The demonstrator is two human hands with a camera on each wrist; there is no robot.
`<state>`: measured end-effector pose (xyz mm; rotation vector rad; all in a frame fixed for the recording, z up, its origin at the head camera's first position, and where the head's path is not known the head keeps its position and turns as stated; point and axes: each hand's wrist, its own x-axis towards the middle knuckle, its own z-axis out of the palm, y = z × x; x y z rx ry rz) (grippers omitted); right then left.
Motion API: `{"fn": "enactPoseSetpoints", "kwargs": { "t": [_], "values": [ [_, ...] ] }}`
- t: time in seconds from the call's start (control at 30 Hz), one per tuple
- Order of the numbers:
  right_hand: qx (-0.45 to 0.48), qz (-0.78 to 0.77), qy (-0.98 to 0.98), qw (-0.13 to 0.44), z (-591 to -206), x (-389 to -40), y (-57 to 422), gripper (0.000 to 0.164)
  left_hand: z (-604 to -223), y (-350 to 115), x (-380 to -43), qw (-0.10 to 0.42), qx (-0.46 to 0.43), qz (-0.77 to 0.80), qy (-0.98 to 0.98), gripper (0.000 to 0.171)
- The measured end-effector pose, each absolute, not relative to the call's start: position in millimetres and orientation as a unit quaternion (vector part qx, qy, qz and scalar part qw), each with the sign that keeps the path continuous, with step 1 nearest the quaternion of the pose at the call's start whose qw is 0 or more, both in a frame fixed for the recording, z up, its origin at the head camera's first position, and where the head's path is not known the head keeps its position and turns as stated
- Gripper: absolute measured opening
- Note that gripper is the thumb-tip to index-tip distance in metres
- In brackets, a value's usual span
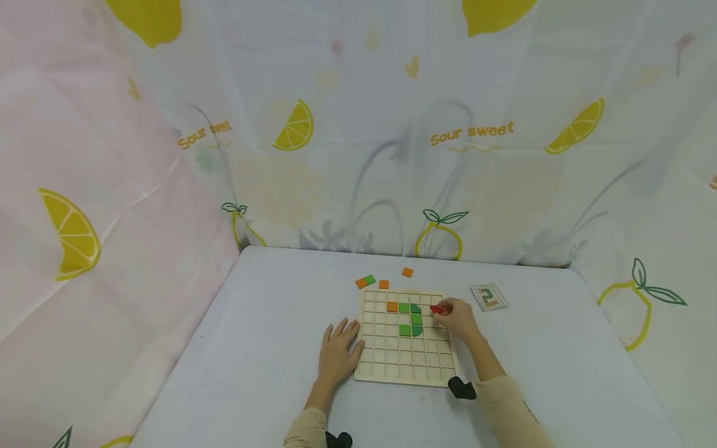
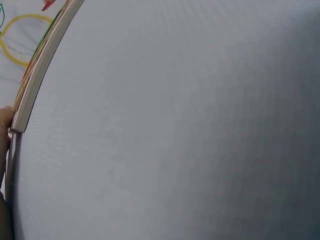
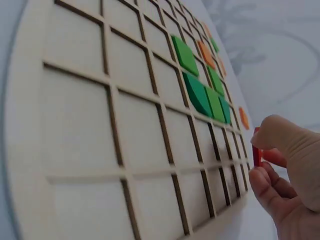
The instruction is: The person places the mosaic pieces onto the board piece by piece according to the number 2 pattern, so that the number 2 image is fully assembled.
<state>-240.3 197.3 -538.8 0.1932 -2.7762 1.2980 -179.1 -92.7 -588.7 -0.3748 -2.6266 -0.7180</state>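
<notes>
A wooden grid board [image 1: 392, 358] lies on the white table. Within its cells sit an orange square tile [image 1: 392, 307], light green squares such as this green tile [image 3: 185, 56], and darker green rounded tiles, one being this rounded tile [image 3: 198, 95]. Over the board's right part, my right hand [image 1: 456, 317] pinches a small red tile [image 3: 256, 148] between thumb and fingers. My left hand [image 1: 336, 354] rests flat at the board's left edge, fingers straight, thumb touching the rim. Only a bit of the left hand [image 2: 6, 120] shows in the left wrist view.
Beyond the board lie loose tiles: an orange tile [image 1: 407, 272], another orange tile [image 1: 383, 284], and an orange and green pair [image 1: 365, 282]. A small pattern card [image 1: 489, 297] is at the right. A lemon-print cloth [image 1: 358, 155] hangs behind the table.
</notes>
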Motion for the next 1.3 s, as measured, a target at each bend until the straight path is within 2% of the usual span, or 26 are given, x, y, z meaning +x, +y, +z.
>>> {"fn": "enactPoseSetpoints", "kwargs": {
  "t": [0.13,0.37,0.57,0.87,1.17,1.3],
  "values": [
    [0.117,0.418,-0.901,0.022,-542,-233,166,0.022,-590,-93,-179,0.191,-0.135,-0.259,-0.937,0.039],
    [0.195,0.362,-0.911,0.033,-548,-228,132,0.019,-590,-93,-179,0.188,-0.129,-0.26,-0.938,0.04],
    [0.195,0.341,-0.92,0.008,-544,-226,118,0.02,-590,-94,-180,0.183,-0.128,-0.257,-0.94,0.04],
    [0.22,0.309,-0.925,0.006,-546,-220,111,0.016,-590,-94,-179,0.179,-0.131,-0.261,-0.94,0.04],
    [0.257,0.298,-0.913,0.104,-559,-211,108,0.009,-591,-94,-180,0.178,-0.128,-0.252,-0.943,0.041],
    [0.256,0.293,-0.914,0.112,-561,-210,108,0.009,-590,-94,-180,0.181,-0.13,-0.254,-0.941,0.04]
  ]
}}
